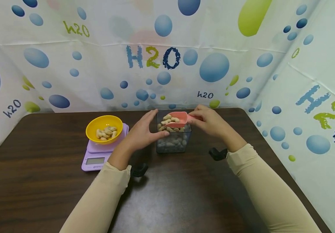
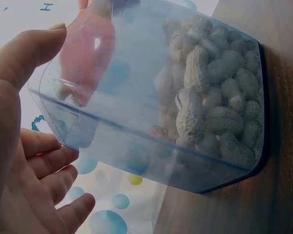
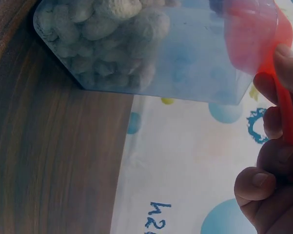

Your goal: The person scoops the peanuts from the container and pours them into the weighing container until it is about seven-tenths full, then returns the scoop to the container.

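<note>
The right hand [image 1: 211, 123] pinches the handle of a pink plastic scoop [image 1: 177, 119] between thumb and curled fingers [image 3: 278, 161], holding it level over the tub [image 1: 173, 138]. The scoop's rounded bowl is heaped with knobbly, pale-shelled peanuts [image 1: 168, 120]. The tub is clear, bluish plastic, square with rounded corners, about half full of peanuts, standing at the far middle of the dark wood-grain desk [image 1: 39, 181]. The left hand [image 1: 142, 132] cups the tub's left wall, fingers [image 2: 48, 165] spread and lightly bent, thumb along the near rim. To the left, a glossy yellow bowl [image 1: 104, 129] with a few peanuts sits on a lilac scale [image 1: 97, 155], flat and rounded.
</note>
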A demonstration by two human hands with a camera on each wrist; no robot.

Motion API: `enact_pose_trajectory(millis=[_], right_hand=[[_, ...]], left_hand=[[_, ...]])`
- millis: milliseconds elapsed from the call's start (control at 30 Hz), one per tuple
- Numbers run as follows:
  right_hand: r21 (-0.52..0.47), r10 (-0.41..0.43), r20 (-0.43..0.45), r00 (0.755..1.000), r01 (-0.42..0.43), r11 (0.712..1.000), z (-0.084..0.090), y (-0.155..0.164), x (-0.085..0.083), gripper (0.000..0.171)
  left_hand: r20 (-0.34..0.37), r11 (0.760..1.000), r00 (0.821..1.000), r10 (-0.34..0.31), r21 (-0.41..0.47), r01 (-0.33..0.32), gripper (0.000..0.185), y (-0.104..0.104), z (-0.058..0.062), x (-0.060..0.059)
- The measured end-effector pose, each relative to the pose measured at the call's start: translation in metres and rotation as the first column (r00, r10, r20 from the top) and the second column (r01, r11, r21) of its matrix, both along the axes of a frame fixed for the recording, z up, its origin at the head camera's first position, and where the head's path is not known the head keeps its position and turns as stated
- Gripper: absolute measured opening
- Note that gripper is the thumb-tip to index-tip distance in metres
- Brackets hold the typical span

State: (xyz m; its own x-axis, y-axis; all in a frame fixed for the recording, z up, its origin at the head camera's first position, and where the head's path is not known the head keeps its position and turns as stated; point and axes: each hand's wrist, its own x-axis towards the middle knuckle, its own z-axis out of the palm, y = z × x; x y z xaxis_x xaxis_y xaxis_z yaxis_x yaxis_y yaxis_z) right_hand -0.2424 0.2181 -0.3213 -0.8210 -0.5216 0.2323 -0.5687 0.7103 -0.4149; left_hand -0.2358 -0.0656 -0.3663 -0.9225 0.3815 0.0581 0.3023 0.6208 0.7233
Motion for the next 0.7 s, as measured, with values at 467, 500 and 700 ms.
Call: enact_pose_trajectory(millis=[467, 500, 700], right_hand=[[-0.029, 0.006, -0.021, 1.0, -0.007, 1.0, 0.007, 0.002, 0.001, 0.03], [-0.026, 0.005, -0.023, 1.0, -0.005, 1.0, 0.008, 0.001, 0.002, 0.03], [-0.03, 0.001, -0.038, 0.999, -0.002, 1.0, 0.015, -0.001, 0.002, 0.028]], left_hand=[[0.003, 1.0, 1.0, 0.004, -0.01, -0.004, 0.105, 0.0, 0.002, 0.001], [0.004, 1.0, 1.0, 0.003, -0.01, -0.003, 0.106, 0.0, 0.002, 0.001], [0.004, 1.0, 1.0, 0.001, -0.003, -0.001, 0.106, -0.002, 0.006, 0.002]])
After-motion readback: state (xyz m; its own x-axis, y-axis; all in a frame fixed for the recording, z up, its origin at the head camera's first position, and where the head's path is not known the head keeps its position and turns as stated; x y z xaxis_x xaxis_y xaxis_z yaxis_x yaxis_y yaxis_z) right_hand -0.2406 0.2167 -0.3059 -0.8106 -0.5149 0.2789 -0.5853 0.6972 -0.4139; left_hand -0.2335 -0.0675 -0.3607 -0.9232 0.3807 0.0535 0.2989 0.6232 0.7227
